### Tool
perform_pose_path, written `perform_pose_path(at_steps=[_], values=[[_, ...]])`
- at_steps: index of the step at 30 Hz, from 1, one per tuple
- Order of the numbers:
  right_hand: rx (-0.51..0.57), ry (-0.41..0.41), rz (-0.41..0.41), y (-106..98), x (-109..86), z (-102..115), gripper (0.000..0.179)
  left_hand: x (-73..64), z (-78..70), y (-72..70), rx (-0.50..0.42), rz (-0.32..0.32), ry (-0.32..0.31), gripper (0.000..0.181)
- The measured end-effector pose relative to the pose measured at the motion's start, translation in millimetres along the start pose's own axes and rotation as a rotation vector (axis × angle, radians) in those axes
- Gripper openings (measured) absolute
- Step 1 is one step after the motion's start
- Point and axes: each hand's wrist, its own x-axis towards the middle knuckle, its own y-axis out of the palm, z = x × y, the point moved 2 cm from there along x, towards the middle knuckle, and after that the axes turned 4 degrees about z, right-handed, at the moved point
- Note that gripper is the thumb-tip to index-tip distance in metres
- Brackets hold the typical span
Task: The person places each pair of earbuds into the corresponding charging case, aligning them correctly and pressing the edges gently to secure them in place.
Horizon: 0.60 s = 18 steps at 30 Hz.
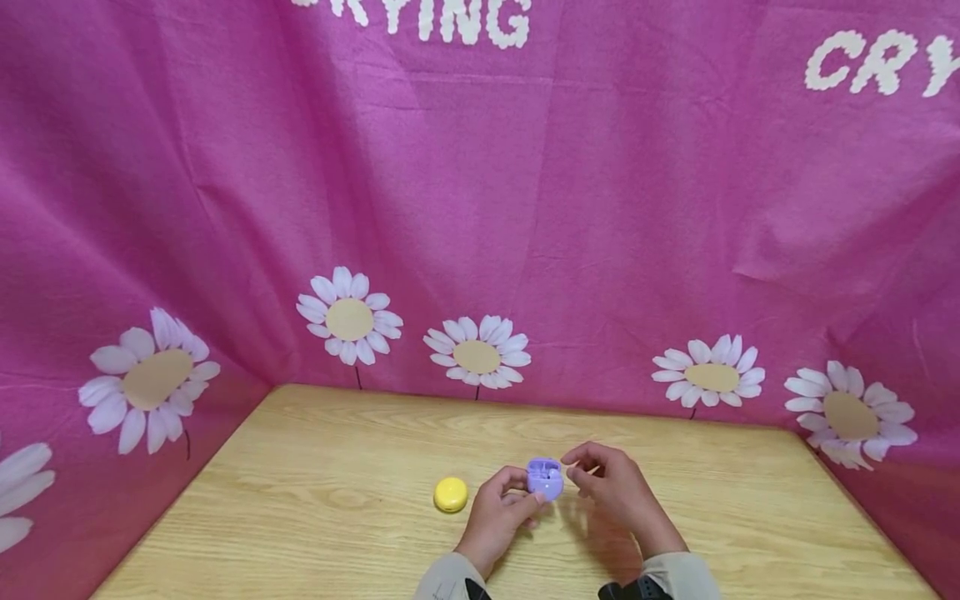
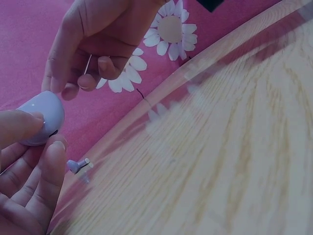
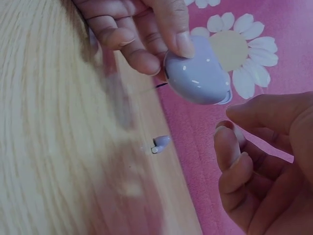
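My left hand (image 1: 495,512) pinches a purple earbud case (image 1: 545,481) between thumb and fingers, above the table. Its lid is up, and an earbud (image 1: 555,474) shows inside in the head view. Close to the right of the case is my right hand (image 1: 618,492), fingers loosely bent, with a gap between thumb and fingertips and nothing held. The wrist views show the smooth rounded shell of the case. A second purple earbud (image 3: 160,144) lies on the tabletop beyond the hands; in the head view it is hidden.
A round yellow case (image 1: 451,494) sits on the wooden table (image 1: 337,492), left of my left hand. Pink cloth (image 1: 600,208) with printed daisies hangs behind the table and along its sides.
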Motion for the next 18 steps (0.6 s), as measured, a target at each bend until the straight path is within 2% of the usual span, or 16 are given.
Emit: perform_pose_path(at_steps=[11,18], values=[[-0.024,0.055,0.002,3,-1.3,-12,0.011,1.2,3.3,3.1,0.002,-0.007,-0.002,0.025],[0.01,0.072,-0.002,5,1.5,-20,0.012,1.9,3.0,0.2,-0.018,-0.051,-0.013,0.027]])
